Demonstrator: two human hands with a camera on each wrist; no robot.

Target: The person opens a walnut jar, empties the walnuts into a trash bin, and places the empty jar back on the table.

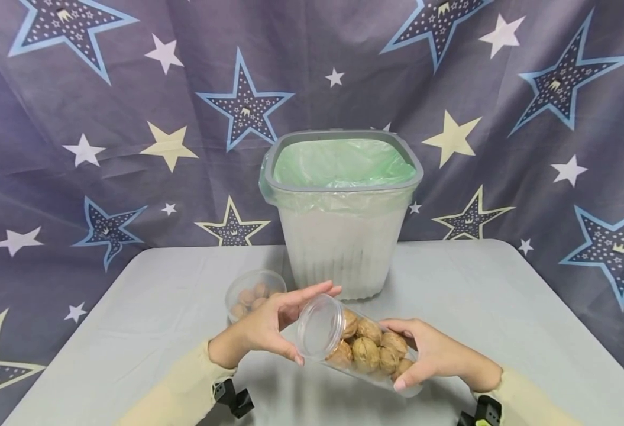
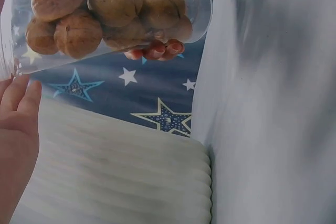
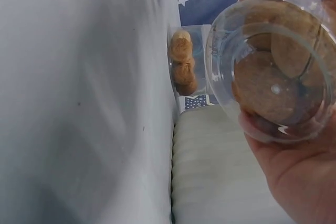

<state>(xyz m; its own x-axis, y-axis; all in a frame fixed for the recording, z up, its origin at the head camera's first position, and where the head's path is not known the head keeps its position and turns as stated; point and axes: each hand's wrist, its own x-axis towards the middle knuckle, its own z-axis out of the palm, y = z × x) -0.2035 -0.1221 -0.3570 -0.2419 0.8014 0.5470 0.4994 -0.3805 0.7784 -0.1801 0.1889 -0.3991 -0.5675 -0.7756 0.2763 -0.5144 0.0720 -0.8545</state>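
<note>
A clear plastic jar, smooth-walled and round, lies tilted on its side above the pale desk, packed with wrinkled brown walnuts. The right hand cups its base, fingers curled round the wall. The left hand wraps its thumb and fingers round the lidded mouth end (the lid is transparent too). Behind it on the desk stands a second small clear tub of walnuts, just beside a ribbed translucent bin lined with a thin green bag.
</note>
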